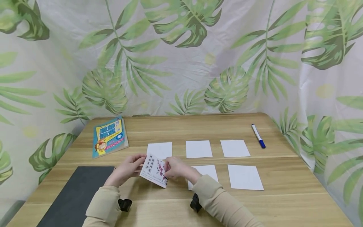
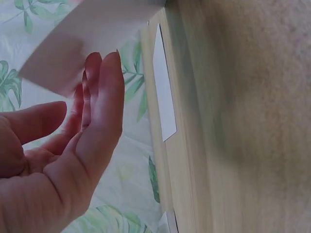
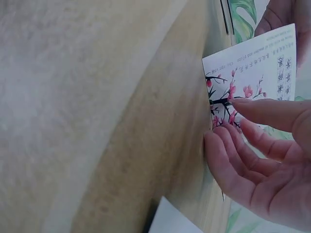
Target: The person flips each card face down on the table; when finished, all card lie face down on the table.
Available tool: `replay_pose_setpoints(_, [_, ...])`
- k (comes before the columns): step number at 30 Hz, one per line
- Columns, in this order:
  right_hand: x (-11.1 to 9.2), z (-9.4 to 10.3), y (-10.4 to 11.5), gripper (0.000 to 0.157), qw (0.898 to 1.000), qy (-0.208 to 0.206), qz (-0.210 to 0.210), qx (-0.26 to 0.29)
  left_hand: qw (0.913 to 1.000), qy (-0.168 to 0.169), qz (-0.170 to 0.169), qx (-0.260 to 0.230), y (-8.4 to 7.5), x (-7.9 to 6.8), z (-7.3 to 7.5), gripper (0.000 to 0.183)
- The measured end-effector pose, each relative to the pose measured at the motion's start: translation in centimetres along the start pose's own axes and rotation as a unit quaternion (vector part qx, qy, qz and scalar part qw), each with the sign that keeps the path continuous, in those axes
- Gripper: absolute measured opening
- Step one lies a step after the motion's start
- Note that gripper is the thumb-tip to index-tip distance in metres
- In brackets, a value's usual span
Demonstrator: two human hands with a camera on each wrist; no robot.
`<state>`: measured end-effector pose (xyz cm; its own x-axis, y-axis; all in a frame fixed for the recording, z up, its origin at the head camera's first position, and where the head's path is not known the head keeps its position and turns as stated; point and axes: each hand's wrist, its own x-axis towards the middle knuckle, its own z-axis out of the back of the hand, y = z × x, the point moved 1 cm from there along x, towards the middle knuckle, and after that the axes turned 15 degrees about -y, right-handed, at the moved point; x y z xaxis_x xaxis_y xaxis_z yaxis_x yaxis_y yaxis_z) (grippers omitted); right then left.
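A white card printed with pink blossoms and dark characters (image 1: 153, 172) is held tilted over the near middle of the table. My right hand (image 1: 179, 170) pinches its right edge; in the right wrist view the thumb (image 3: 267, 110) lies on the printed face and the fingers are behind. At the card's left edge is my left hand (image 1: 124, 170). The left wrist view shows its fingers (image 2: 109, 92) extended along the plain back of the card (image 2: 92, 46), its thumb standing apart from it.
Several white squares lie in two rows, including one behind the card (image 1: 160, 148) and one at the near right (image 1: 245, 177). A book (image 1: 109, 137) lies far left, a dark flat board (image 1: 79, 195) near left, and a blue-capped marker (image 1: 258, 135) far right.
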<state>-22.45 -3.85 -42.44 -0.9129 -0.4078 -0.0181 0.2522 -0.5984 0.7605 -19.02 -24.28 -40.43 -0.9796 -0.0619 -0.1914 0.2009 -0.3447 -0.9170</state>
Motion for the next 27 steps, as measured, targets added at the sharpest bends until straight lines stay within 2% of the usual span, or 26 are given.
replay_pose_setpoints(6, [0.1,-0.2,0.0,0.010,0.999,0.005,-0.007,0.043,0.9997,0.014,-0.021,0.007,-0.2,-0.1,-0.3,0.042])
replay_pose_setpoints(9, [0.2,-0.3,0.1,0.009,0.995,0.014,-0.023,0.092,0.9993,0.024,-0.030,0.004,-0.2,-0.1,-0.5,0.041])
replay_pose_setpoints(14, [0.2,-0.3,0.4,0.019,0.975,0.047,-0.065,0.207,0.9982,0.038,-0.047,0.001,-0.3,0.0,-1.1,0.039])
replay_pose_setpoints(18, [0.0,0.0,0.6,0.025,0.963,0.067,-0.075,0.250,0.9973,0.045,-0.059,0.000,-0.3,0.0,-1.5,0.038])
replay_pose_setpoints(27, [-0.2,0.5,0.5,0.034,0.936,0.099,-0.079,0.330,0.9971,0.043,-0.062,0.014,-0.2,-0.3,-1.9,0.042])
